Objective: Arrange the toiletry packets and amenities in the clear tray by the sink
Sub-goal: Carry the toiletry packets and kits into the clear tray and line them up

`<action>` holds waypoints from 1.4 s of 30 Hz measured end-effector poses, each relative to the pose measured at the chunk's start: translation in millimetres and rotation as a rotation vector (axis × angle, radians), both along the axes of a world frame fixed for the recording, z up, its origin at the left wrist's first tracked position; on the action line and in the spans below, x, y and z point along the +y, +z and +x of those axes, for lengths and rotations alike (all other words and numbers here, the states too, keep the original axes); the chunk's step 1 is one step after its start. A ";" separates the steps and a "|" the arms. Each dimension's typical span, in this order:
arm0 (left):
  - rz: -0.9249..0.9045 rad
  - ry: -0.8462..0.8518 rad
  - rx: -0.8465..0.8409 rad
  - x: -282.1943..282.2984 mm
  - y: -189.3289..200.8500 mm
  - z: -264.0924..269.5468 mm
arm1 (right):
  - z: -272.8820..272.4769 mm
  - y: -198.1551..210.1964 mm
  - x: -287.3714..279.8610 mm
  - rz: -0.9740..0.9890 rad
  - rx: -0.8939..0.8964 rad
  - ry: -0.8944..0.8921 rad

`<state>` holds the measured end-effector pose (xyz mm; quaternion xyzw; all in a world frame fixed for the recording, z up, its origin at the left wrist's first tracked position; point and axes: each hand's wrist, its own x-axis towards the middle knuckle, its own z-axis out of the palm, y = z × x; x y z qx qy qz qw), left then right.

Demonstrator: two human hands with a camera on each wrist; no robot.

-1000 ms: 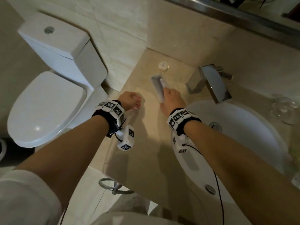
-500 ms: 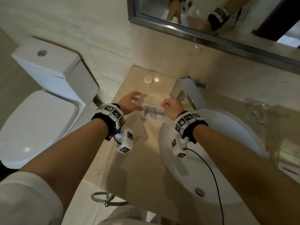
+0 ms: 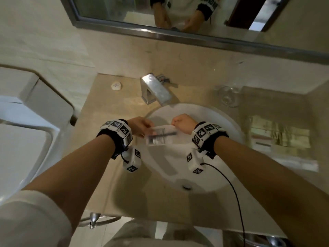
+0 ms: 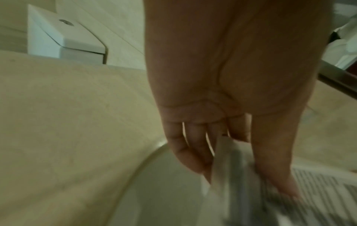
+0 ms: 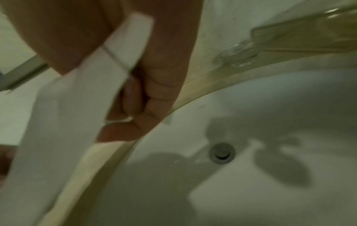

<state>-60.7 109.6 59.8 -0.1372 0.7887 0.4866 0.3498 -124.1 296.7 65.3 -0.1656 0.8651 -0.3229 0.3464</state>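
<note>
Beside sink (image 3: pixel 222 184): tray (image 3: pixel 309 97) holding packets (image 3: pixel 277 138)

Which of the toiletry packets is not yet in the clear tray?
The white packet with dark print, held over the sink by the left hand and right hand. The other packets lie in the clear tray.
</note>
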 end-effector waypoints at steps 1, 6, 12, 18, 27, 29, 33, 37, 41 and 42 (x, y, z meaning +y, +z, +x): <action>-0.003 -0.016 0.008 10.7 -0.6 -2.3 | -0.7 2.6 13.1 0.007 0.007 -0.022; -0.012 -0.017 0.067 68.2 1.4 -23.3 | -9.1 14.1 84.1 0.077 -0.037 -0.149; 0.009 0.019 0.191 145.2 14.8 -51.2 | -12.8 19.2 183.5 0.054 -0.254 -0.368; 0.017 -0.049 0.242 228.5 22.5 -76.4 | -12.6 33.3 266.1 -0.004 -0.119 -0.276; 0.166 0.017 -0.126 333.4 42.1 -88.4 | -16.1 44.1 358.9 -0.297 0.067 -0.737; 0.161 -0.006 -0.165 350.6 42.0 -91.3 | -16.8 46.0 372.6 -0.343 0.074 -0.812; 0.145 -0.086 -0.199 377.3 40.7 -95.9 | -17.8 46.9 393.2 -0.503 0.074 -0.916; 0.214 -0.052 -0.194 394.5 36.8 -101.8 | -22.5 45.1 405.4 -0.591 0.086 -0.963; 0.282 0.124 -0.018 403.1 27.8 -114.9 | -25.3 42.2 410.9 -0.656 0.081 -0.957; 0.289 0.165 -0.005 403.6 27.3 -117.0 | -25.5 40.6 412.8 -0.649 0.082 -0.955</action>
